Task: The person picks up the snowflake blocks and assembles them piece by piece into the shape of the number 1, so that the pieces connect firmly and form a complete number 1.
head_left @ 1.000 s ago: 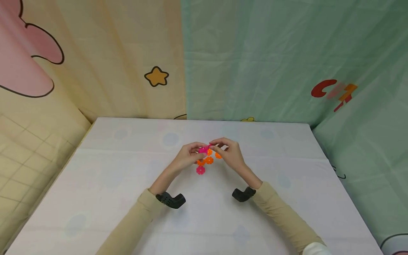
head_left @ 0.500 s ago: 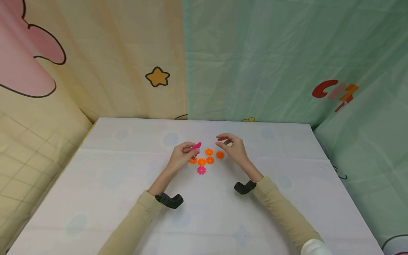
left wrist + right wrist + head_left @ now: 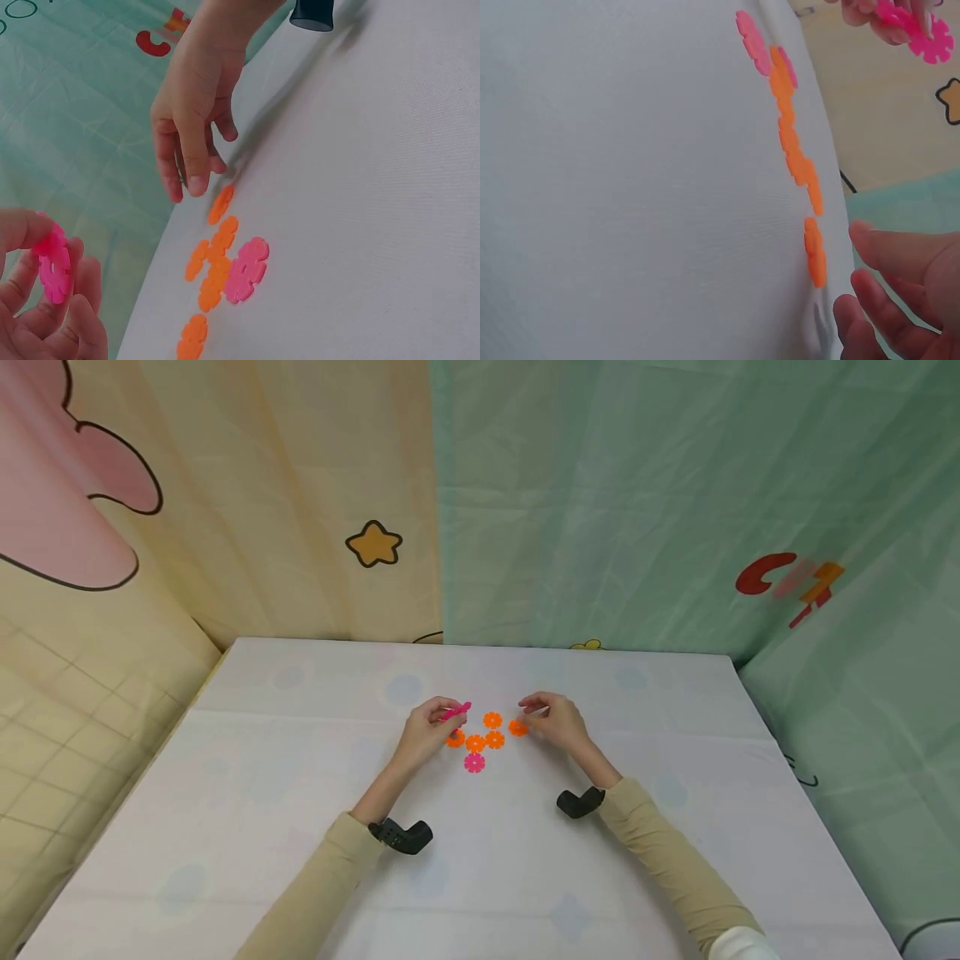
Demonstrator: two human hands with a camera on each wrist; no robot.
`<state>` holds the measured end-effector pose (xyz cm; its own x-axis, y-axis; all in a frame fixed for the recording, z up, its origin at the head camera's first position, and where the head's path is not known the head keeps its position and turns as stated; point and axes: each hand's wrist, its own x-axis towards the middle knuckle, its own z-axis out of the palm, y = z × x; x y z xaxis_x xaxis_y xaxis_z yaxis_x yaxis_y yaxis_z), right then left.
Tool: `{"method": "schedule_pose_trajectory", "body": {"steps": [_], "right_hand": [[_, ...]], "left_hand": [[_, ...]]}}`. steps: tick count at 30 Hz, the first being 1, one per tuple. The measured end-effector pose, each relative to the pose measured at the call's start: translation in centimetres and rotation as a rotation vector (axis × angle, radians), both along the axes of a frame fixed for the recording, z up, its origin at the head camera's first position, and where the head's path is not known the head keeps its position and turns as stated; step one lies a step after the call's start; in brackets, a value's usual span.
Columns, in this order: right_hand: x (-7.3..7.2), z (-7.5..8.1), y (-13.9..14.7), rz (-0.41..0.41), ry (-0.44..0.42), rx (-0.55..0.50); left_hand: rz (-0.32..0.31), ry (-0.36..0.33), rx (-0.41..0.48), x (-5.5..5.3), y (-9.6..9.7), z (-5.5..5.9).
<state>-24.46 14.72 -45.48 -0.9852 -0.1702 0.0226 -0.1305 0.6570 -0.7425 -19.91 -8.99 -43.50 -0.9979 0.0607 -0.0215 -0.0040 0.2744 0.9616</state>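
Thumb and fingers of my left hand pinch pink notched flower-shaped discs that look joined together, held above the table. My right hand hovers by the rightmost orange notched disc. In the right wrist view its thumb and fingers stand apart with nothing between them, close to that orange disc. Several more orange discs lie flat between the hands. A single pink disc lies nearest the person. Another bit of pink shows behind the orange row, mostly hidden.
The discs lie on a table with a pale cloth. Beige and green printed curtains hang beyond its far edge. Each wrist wears a black camera mount.
My hands have parted; the left drew leftward with the pink discs. The right let go of the pink piece, moved right, then came down beside the rightmost orange disc.
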Motion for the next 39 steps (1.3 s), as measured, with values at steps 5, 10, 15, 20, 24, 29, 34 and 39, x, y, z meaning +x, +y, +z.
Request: {"method": "schedule_pose_trajectory", "body": {"steps": [5, 10, 15, 20, 24, 29, 34, 39], "right_hand": [[0.2, -0.3, -0.2, -0.017, -0.073, 0.018], [0.3, -0.6, -0.6, 0.005, -0.076, 0.147], [0.4, -0.7, -0.8, 0.016, -0.065, 0.236], [0.4, -0.5, -0.5, 0.019, -0.067, 0.218], [0.5, -0.3, -0.2, 0.051, -0.090, 0.190], [0.7, 0.0, 0.1, 0.054, -0.074, 0.146], [0.9, 0.4, 0.1, 0.028, -0.032, 0.079], [1.2, 0.9, 0.1, 0.015, 0.031, 0.000]], "left_hand": [[-0.005, 0.016, -0.007, 0.0, 0.2, -0.1], [-0.021, -0.003, 0.007, 0.1, 0.4, -0.5], [-0.054, -0.026, 0.034, 0.2, 0.8, -0.5], [-0.033, -0.020, 0.023, 0.4, 1.1, -0.4], [0.001, -0.008, -0.014, 0.4, 1.2, -0.5], [0.038, 0.024, -0.064, 0.3, 1.5, -0.5], [0.052, 0.075, -0.094, 0.4, 1.7, -0.4], [0.033, 0.129, -0.134, 0.4, 2.0, -0.7]]}}
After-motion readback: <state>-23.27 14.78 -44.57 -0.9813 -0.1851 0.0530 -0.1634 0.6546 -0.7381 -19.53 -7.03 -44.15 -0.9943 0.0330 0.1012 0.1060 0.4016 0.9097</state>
